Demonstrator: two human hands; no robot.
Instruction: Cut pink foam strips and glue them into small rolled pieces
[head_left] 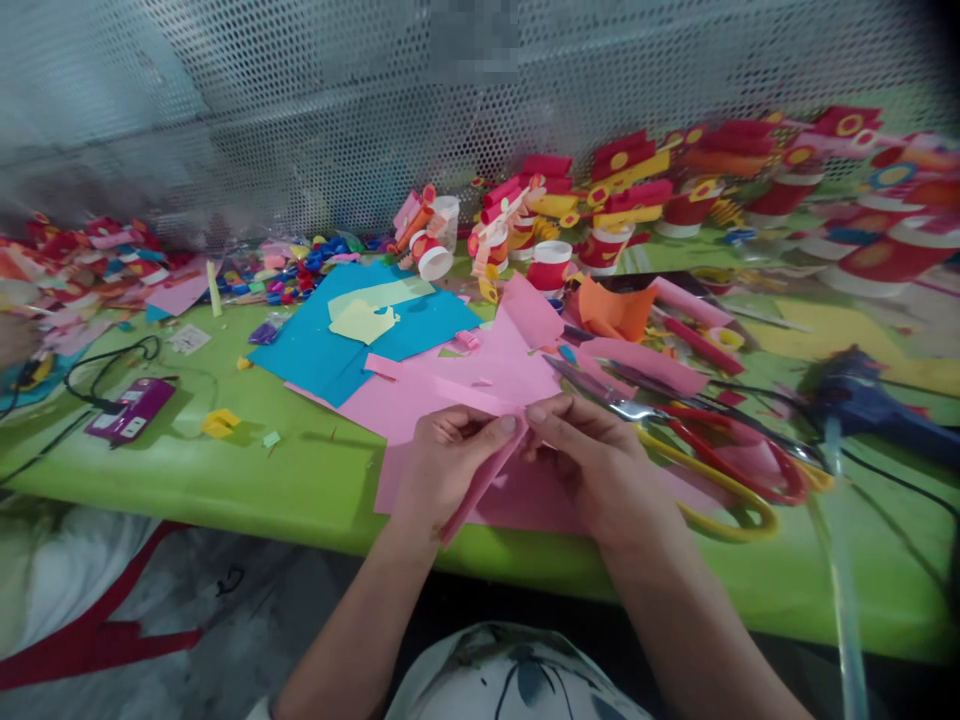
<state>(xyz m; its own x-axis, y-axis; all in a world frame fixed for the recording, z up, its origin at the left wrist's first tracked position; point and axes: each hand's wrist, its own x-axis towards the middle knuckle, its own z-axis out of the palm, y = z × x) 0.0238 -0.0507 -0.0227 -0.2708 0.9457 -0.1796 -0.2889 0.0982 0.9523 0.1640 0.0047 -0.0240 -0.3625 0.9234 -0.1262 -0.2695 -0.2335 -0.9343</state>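
Observation:
Between my two hands is a folded strip of pink paper (480, 490), slanting down toward my left wrist. My left hand (465, 450) pinches it near its upper end, thumb on top. My right hand (581, 445) grips the same end with thumb and fingers, close against the left fingertips. Under both hands lies a large pink paper sheet (409, 470), partly over the table edge. Just right of my right hand rest scissors with red handles (780, 480) and scissors with yellow handles (720, 525).
Blue paper (300, 350) with pale yellow scraps lies behind left. A blue glue gun (877, 400) with a clear glue stick stands at right. Paper-covered cups (551, 268) line the back by a perforated metal panel (300, 120). A purple power strip (133, 410) is at left.

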